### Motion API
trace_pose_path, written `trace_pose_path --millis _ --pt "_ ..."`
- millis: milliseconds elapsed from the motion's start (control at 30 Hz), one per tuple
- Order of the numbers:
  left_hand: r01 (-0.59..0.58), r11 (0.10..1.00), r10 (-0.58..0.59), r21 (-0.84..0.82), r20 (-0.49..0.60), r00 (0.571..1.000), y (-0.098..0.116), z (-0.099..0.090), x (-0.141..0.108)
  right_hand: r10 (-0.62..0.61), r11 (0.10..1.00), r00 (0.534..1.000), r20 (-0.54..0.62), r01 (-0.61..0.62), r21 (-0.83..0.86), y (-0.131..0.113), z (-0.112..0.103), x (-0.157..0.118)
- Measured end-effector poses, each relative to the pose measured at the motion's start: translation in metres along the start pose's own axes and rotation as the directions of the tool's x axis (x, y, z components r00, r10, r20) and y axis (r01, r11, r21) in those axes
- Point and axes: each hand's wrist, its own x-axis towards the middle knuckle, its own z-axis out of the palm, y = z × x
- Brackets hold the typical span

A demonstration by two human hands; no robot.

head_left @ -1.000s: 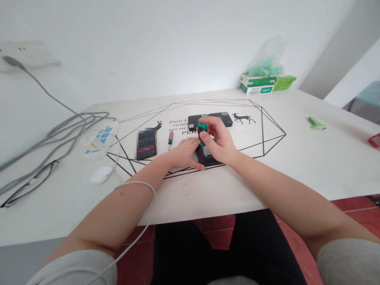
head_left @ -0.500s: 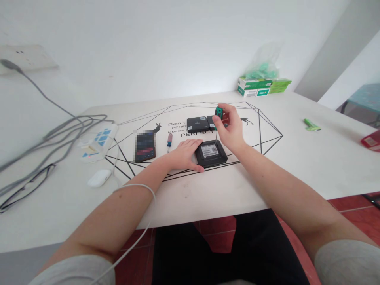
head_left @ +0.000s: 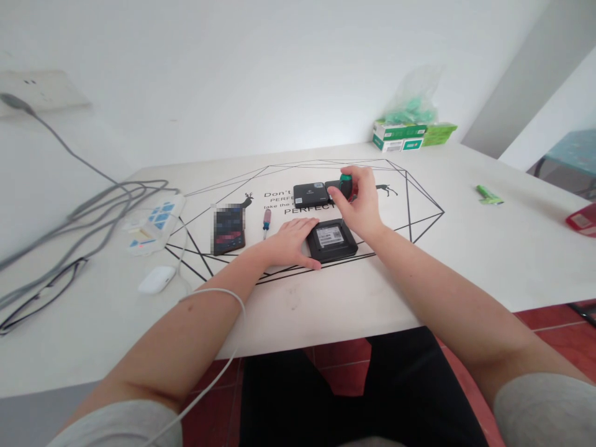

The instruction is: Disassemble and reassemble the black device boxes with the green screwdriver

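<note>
My right hand grips a short green-handled screwdriver upright, its lower end over one of two flat black boxes at the back of the white table. My left hand lies flat on the table and touches the left edge of a black square device with a white label on top. That device sits just in front of my right hand.
A small red-and-blue screwdriver and a dark phone lie left of my left hand. Farther left are a white power strip with grey cables, a white earbud case and glasses. Green boxes stand at the back, a green lighter at right.
My right hand lifted the green screwdriver off the black square device, carried it back and right, then lowered it over the rear black boxes. My left hand stayed put.
</note>
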Motion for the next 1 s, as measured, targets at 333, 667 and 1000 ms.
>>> trace_pose_path --millis 333,667,1000 --pt "-0.016 1.0 0.016 0.001 -0.018 1.0 -0.001 0.002 0.0 -0.015 0.997 1.0 -0.016 0.017 0.08 -0.016 -0.001 0.001" --pt "-0.018 1.0 0.018 0.0 -0.018 1.0 -0.003 0.002 0.001 0.095 0.985 0.993 -0.071 -0.083 0.154 -0.004 0.007 -0.002" --pt "-0.019 1.0 0.02 0.006 -0.022 1.0 -0.002 0.002 0.001 0.13 0.962 0.991 0.018 -0.13 0.242 -0.015 0.004 -0.003"
